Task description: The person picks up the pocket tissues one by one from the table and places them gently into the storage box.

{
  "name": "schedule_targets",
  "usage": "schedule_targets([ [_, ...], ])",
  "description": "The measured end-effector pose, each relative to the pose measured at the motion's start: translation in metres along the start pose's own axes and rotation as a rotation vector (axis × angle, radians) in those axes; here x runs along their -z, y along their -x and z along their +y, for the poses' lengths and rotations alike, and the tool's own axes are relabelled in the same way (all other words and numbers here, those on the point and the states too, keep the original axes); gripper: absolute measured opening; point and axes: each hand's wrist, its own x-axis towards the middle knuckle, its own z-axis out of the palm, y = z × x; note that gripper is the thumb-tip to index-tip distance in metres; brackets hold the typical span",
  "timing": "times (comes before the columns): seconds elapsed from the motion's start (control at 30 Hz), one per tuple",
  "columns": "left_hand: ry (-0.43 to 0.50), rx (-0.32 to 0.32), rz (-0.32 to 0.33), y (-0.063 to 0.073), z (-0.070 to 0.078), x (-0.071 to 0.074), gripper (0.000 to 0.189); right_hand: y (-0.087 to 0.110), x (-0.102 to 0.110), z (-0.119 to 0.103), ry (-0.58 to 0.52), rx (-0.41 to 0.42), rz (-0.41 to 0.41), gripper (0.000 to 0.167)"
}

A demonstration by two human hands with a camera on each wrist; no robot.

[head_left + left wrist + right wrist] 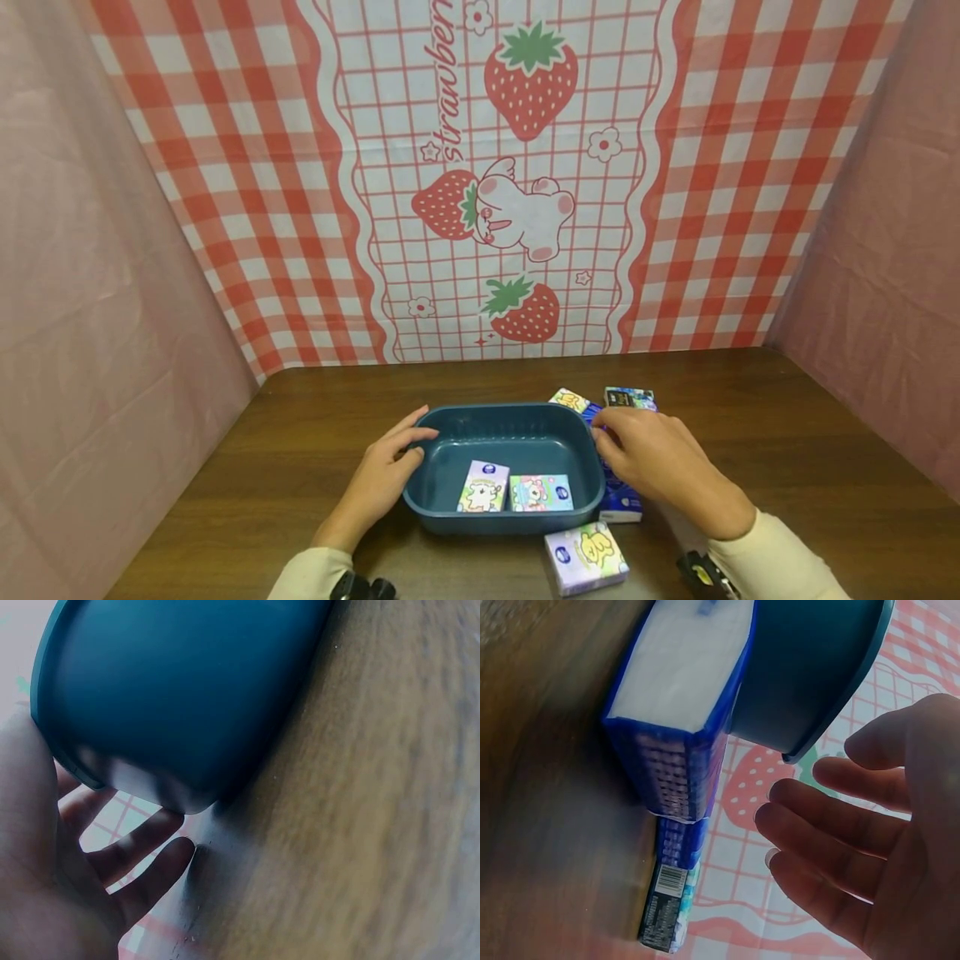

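A dark teal tub (502, 522) stands on the table. Inside it lie a purple tissue pack (483, 487), leaning at a slant, and a light blue tissue pack (541, 493) beside it. My left hand (378, 471) rests at the tub's left end, some fingers lying over the rim and others spread along the outside. Near the right rim hovers my right hand (660, 458), its fingers loosely bent and nothing in them; a gap parts it from the rim in the right wrist view. Below it, blue packs (679, 682) line the tub's right side.
Another purple pack (587, 558) lies in front of the tub's right corner. Behind the tub are a yellow-and-white pack (570, 400) and a dark floral pack (630, 398). A strawberry-print cloth (495, 208) rises behind the brown table (315, 417); pink cloth hangs at both sides.
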Motion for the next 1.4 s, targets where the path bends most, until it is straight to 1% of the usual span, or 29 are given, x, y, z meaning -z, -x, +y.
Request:
schedule_targets([
  [0.2,-0.005,0.003,-0.001,-0.0003,-0.001,-0.0003,0.029,0.0009,-0.0016,0.0027,0.002,0.002,0.003,0.005],
  [0.43,-0.004,0.004,-0.003,-0.0005,-0.0012,-0.0004,0.029,0.0011,-0.0019,0.0053,-0.001,-0.001,-0.019,0.005],
  [0.57,-0.004,0.003,-0.003,-0.0005,-0.0013,-0.0003,0.029,0.001,-0.0033,0.0056,-0.002,-0.007,-0.041,0.006],
  [0.9,-0.01,0.007,0.001,0.0004,0.0008,-0.0003,0.029,0.0015,-0.0056,0.0059,0.001,-0.025,-0.113,0.016],
  [1.07,-0.005,0.005,0.0,0.0001,0.0005,-0.0002,0.029,0.0023,-0.0069,0.0065,0.004,-0.025,-0.135,0.019],
  [1.23,-0.008,0.006,0.0,-0.0002,0.0002,-0.0002,0.029,0.0018,-0.0095,0.0079,0.007,-0.028,-0.155,0.017],
  [1.4,-0.011,0.008,0.0,0.0001,0.0004,-0.0003,0.029,0.0014,-0.0103,0.0083,-0.004,-0.049,-0.214,0.012],
])
